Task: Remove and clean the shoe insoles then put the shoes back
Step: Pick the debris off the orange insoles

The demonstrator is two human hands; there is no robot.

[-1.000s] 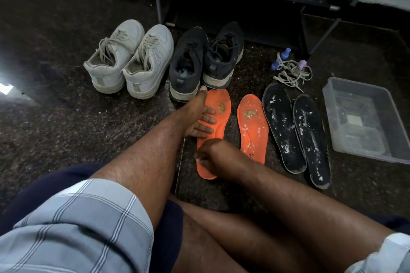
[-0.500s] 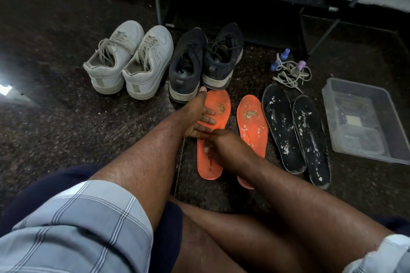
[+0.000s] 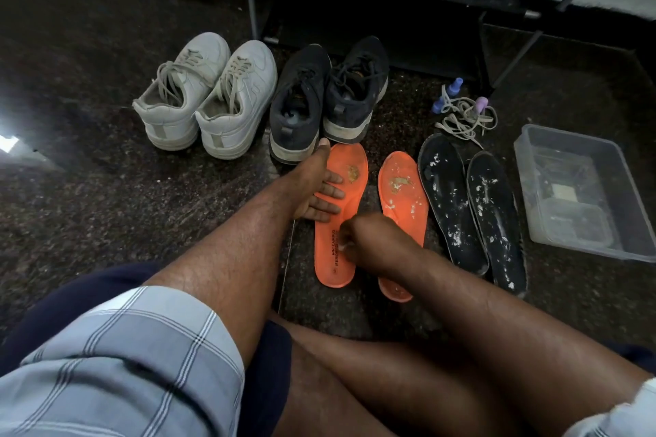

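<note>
Two orange insoles lie side by side on the dark floor, both with crusted dirt. My left hand (image 3: 316,188) rests flat, fingers spread, on the left orange insole (image 3: 335,270) and presses it down. My right hand (image 3: 369,238) is a fist over that insole's middle, closed on a small pale wad (image 3: 343,245) that touches the surface. It hides part of the right orange insole (image 3: 401,184). To the right lie two black insoles (image 3: 447,195) flecked with white. Behind stand a white pair of shoes (image 3: 209,92) and a dark pair of shoes (image 3: 326,96).
A clear plastic tub (image 3: 568,142) with water and small items sits at the right. Loose laces (image 3: 465,121) and small bottles (image 3: 449,92) lie behind the black insoles. A black shoe rack (image 3: 390,11) stands at the back. My bare legs fill the foreground.
My right fist has slid from the heel end of the left orange insole up toward its middle. The left hand has stayed flat on the insole.
</note>
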